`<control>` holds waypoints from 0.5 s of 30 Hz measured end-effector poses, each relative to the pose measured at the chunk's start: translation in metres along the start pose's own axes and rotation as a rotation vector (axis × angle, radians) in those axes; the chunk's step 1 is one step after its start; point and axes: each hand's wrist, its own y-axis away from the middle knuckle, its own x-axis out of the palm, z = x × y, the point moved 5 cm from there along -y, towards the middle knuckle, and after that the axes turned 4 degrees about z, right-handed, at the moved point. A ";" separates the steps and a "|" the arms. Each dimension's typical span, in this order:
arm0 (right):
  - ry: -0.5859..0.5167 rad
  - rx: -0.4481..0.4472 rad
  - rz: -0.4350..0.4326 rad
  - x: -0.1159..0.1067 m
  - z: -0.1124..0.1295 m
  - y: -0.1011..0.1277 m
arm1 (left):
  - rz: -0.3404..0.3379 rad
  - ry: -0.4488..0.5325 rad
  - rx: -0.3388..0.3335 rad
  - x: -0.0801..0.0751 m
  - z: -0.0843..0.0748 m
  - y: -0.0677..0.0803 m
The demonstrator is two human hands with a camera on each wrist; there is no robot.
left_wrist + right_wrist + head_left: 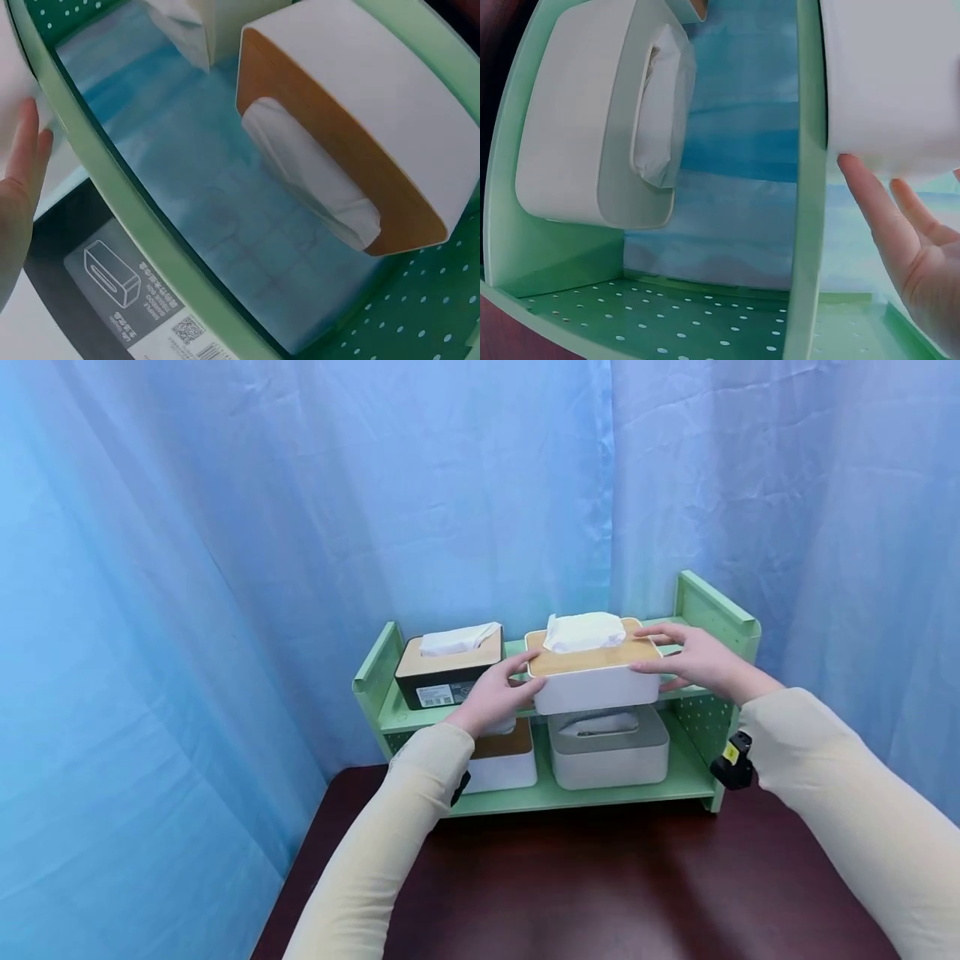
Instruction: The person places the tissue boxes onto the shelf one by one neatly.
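A white rectangular tissue box [594, 681] with rounded corners and a flat wooden lid is held between both hands at the front edge of the upper tier of a pale green metal shelf [716, 610]. A crumpled white tissue [583, 631] stands out of the lid's slot. The left hand [497, 695] is pressed against the box's left end with the fingers nearly straight, and the right hand [693, 660] is laid along the right end, fingers extended over the lid's edge; in the right wrist view the fingertips are seen touching the smooth white wall of the box. A black tissue box [447, 670] with a wooden lid and a printed label is set on the same tier, just to the left. On the lower tier a matte grey tissue box [609, 748] and a second white box [504, 758] with a wooden top are placed side by side. The shelf's side panels are perforated with small holes. The shelf is carried by a dark, glossy brown table [600, 885], and wrinkled blue cloth [300, 527] is hung behind.
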 end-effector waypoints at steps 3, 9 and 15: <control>-0.022 0.017 -0.001 0.002 -0.001 -0.004 | -0.028 0.004 0.000 -0.003 0.003 -0.003; -0.070 0.063 -0.016 0.001 -0.001 -0.014 | -0.080 0.007 -0.016 -0.004 0.005 -0.009; -0.077 0.075 -0.098 -0.001 -0.003 -0.020 | -0.175 -0.048 -0.045 0.000 0.002 -0.017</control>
